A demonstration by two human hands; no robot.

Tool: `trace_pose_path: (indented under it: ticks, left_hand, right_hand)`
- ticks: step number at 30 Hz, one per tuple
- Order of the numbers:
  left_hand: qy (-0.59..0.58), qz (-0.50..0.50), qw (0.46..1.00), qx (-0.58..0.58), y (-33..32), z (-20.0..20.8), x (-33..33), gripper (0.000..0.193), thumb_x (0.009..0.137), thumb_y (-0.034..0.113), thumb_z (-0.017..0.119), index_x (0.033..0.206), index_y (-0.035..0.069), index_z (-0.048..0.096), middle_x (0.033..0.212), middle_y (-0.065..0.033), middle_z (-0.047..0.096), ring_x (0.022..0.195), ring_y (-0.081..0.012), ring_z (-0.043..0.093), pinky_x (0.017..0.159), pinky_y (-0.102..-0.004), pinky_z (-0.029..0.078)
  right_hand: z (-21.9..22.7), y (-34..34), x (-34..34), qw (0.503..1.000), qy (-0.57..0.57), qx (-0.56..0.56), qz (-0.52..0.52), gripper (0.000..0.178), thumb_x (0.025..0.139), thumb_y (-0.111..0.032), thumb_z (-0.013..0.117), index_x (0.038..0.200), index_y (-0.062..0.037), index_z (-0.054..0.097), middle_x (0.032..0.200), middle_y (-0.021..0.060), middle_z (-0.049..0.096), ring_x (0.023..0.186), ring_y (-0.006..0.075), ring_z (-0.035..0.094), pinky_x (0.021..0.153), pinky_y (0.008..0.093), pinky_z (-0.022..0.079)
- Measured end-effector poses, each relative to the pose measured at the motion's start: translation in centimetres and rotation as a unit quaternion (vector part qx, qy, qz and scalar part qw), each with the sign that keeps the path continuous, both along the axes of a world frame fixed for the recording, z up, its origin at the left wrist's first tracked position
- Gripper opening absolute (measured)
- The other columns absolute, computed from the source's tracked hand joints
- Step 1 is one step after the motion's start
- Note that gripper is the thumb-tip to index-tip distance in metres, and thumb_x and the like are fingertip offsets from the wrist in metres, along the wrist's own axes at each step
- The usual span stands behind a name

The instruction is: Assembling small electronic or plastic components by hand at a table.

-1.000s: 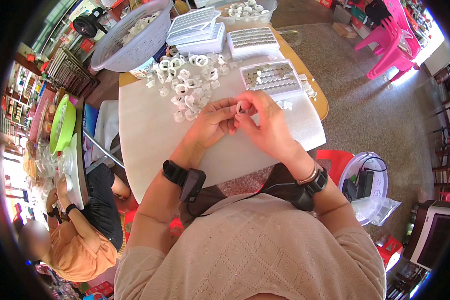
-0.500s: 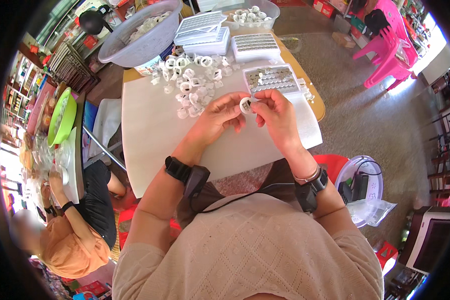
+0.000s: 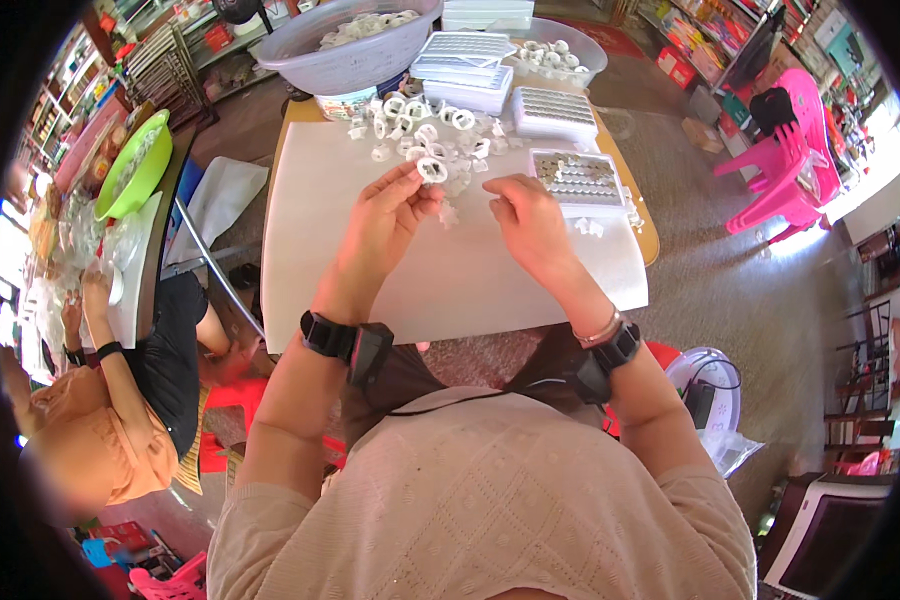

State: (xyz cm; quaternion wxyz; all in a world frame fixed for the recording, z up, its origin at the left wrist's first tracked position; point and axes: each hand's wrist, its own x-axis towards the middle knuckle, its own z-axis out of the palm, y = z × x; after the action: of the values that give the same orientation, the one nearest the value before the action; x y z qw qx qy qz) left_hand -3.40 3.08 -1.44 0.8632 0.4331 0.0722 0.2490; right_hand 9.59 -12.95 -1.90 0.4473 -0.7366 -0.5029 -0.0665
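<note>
My left hand [image 3: 388, 215] is closed, pinching a white plastic ring-shaped part [image 3: 432, 171] between thumb and fingertips. It holds the ring at the near edge of a pile of similar white plastic parts [image 3: 402, 128]. To the right, my right hand [image 3: 532, 225] hovers apart from the left with its fingers curled in and thumb close to them; anything in them is hidden or too small to make out. Just beyond it lies a white tray [image 3: 582, 211] with rows of small round grey pieces. A few small white bits [image 3: 588, 228] lie beside that tray.
Stacked white trays [image 3: 470, 95] and another filled tray [image 3: 553, 112] stand farther back. Behind them are a large grey basket [image 3: 350, 70] and a clear bowl [image 3: 590, 60] of white parts. A co-worker [image 3: 120, 430] sits at the left beside a table with a green basin [image 3: 135, 165].
My hands have parted: the left moved left toward the pile with the white ring part, while the right let go of it and drew away. The view has also shifted.
</note>
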Motion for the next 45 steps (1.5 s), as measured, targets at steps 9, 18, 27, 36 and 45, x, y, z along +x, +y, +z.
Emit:
trace_pose_path:
  ticks: [9,18,27,36,45]
  left_hand:
    - [0.007,0.0,0.995,-0.098,-0.5,-2.4,-2.7,0.026,0.094,0.006,0.049,0.115,-0.007,0.052,0.098,-0.0105,0.063,0.082,-0.0165,0.062,0.074,-0.0273,0.051]
    - [0.022,-0.028,0.995,-0.096,-0.4,-2.5,-2.7,0.025,0.093,0.009,0.052,0.113,-0.006,0.054,0.096,-0.009,0.063,0.08,-0.0143,0.062,0.07,-0.0253,0.052]
    - [0.044,-0.011,0.995,-0.091,-0.4,-2.7,-2.5,0.03,0.092,0.007,0.052,0.118,-0.008,0.052,0.097,-0.0098,0.064,0.081,-0.0157,0.063,0.069,-0.026,0.052]
    - [0.052,-0.037,0.995,-0.082,-0.8,-2.7,-2.5,0.029,0.092,0.008,0.054,0.116,-0.008,0.055,0.096,-0.009,0.064,0.08,-0.0144,0.063,0.068,-0.0247,0.052]
    - [0.045,-0.036,0.995,-0.082,-0.5,-2.6,-2.3,0.027,0.091,0.007,0.053,0.113,-0.008,0.057,0.095,-0.0097,0.064,0.079,-0.0156,0.063,0.067,-0.026,0.052]
  right_hand:
    - [-2.6,5.5,0.7,0.995,-0.077,-0.065,0.004,0.022,0.081,-0.004,0.056,0.102,-0.0001,0.062,0.11,0.0138,0.061,0.106,0.032,0.054,0.089,0.0434,0.045]
    - [-0.8,-1.3,0.0,0.986,-0.084,-0.119,0.081,0.016,0.079,0.001,0.058,0.093,-0.0032,0.064,0.098,0.0116,0.063,0.095,0.031,0.057,0.084,0.041,0.044]
    - [-0.7,-0.3,-1.2,0.999,0.019,-0.042,-0.016,0.016,0.078,0.003,0.059,0.093,-0.0011,0.061,0.095,0.0134,0.06,0.089,0.0331,0.058,0.077,0.0413,0.047]
    - [-1.8,0.1,-1.0,0.995,-0.04,-0.09,-0.032,0.014,0.074,0.004,0.059,0.087,-0.0013,0.057,0.087,0.0128,0.054,0.083,0.0319,0.056,0.071,0.0432,0.047]
    - [-0.9,-4.5,-1.8,0.993,0.069,-0.071,0.06,0.011,0.077,0.007,0.057,0.085,-0.0001,0.054,0.082,0.0128,0.055,0.066,0.0283,0.057,0.058,0.036,0.046]
